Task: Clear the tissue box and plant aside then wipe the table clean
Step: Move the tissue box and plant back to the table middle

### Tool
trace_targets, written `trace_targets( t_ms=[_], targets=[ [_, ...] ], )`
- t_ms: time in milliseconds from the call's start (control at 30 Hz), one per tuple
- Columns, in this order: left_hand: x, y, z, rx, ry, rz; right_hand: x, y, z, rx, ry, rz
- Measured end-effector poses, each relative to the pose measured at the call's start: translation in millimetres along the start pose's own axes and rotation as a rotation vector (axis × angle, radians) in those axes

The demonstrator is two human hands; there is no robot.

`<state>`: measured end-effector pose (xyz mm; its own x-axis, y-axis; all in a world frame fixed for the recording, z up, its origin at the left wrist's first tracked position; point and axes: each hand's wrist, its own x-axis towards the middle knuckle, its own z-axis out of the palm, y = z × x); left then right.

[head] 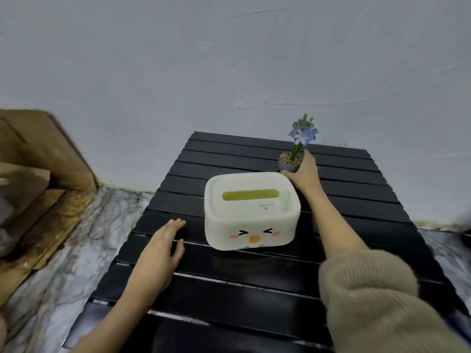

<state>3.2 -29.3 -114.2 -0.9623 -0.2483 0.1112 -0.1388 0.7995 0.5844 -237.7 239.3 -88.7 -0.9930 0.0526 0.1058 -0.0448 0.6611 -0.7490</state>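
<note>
A cream tissue box (251,212) with a cartoon face and a green slot sits in the middle of the black slatted table (229,281). Behind it, to the right, stands a small grey pot with a blue-flowered plant (290,161). My right hand (304,174) reaches past the box and wraps around the pot's right side, thumb at its base. My left hand (163,247) hovers flat over the table just left of the box, fingers together, holding nothing.
A pale wall rises right behind the table's far edge. Marbled floor (76,238) lies on both sides. Brown cardboard (38,179) leans at the left. A dark object (466,238) shows at the right edge.
</note>
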Motion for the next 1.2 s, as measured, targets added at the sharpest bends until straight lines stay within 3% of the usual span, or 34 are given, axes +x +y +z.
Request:
trace_targets(
  t_ms=[267, 533, 867, 1100, 1200],
  targets=[
    [-1.2, 4.3, -0.4, -0.003, 0.023, 0.011, 2.6, 6.6, 0.8, 0.056, 0.093, -0.007],
    [-0.9, 4.2, -1.6, 0.010, 0.002, 0.000, -54.3, 7.1, -54.9, 0.029, 0.110, -0.027],
    [-5.7, 11.3, -8.6, -0.013, 0.001, 0.046, -168.3, 21.1, -92.0, -0.048, 0.013, 0.065],
    [-6.1, 9.0, -11.0, -0.038, -0.006, 0.073, -196.3, 20.8, -85.0, -0.040, 0.009, 0.104],
    [-5.8, 8.6, -11.9, -0.052, -0.014, 0.079, -209.6, 12.1, -85.0, -0.037, 0.127, 0.101]
  ],
)
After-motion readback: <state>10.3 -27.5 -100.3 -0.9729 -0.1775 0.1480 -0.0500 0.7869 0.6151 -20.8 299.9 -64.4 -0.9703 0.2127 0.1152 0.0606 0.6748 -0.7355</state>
